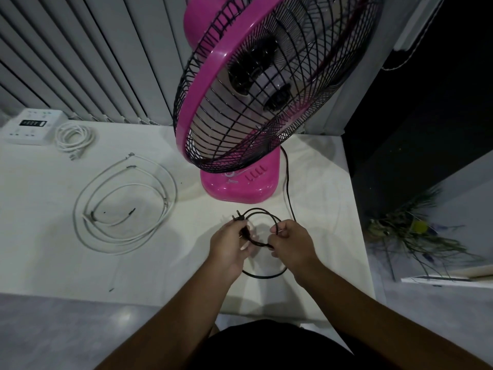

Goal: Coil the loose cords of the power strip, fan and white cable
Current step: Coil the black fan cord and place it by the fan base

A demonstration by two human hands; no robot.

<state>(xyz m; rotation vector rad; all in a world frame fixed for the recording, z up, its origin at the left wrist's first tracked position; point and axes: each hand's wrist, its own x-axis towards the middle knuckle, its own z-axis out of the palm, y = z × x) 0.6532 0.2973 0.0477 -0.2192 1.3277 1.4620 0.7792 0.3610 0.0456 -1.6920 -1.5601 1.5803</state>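
A pink fan [240, 186] with a black wire cage stands on the white table [48, 249]. Its black cord [287, 182] runs down the right side of the base into small loops held between my hands. My left hand [229, 245] grips the loops near the plug, which sticks out at the upper left. My right hand [292, 241] pinches the loops on their right side. A loose white cable [125, 204] lies in wide rings at the left. The white power strip [30, 126] sits at the far left with its cord [73, 137] bundled beside it.
Vertical blinds [80, 57] hang behind the table. The table's right edge borders a dark panel, with a leafy plant [416, 231] on the floor beyond it. A thin wire scrap [113, 284] lies near the table's front edge.
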